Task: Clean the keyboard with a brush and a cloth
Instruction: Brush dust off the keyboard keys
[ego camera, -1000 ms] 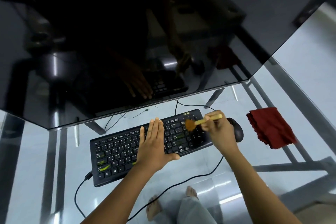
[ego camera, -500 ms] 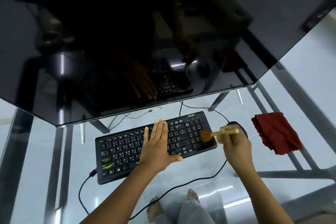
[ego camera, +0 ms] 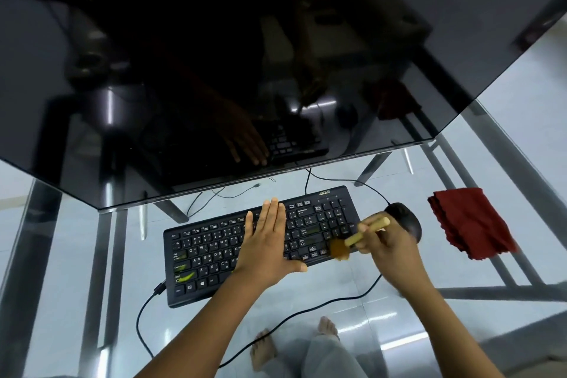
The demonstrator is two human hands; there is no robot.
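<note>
We're mid-brushing. The black corded keyboard (ego camera: 202, 252) lies on the clear glass desk (ego camera: 61, 270), and our left hand (ego camera: 267, 242) presses it flat, fingers straight on the middle keys. The wooden-handled brush with tan bristles (ego camera: 356, 238) is down on the right-end keys, its handle gripped in our right hand (ego camera: 389, 245). Next, we reckon, shift that bracing hand to reach covered keys. The folded red cloth (ego camera: 469, 221) waits far right. The bristles are blurred, so contact is unclear.

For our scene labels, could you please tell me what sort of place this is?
Probably a home computer desk: a glass-topped table carries a large dark monitor, a black Acer keyboard and a wired mouse; bare feet show beneath.
</note>
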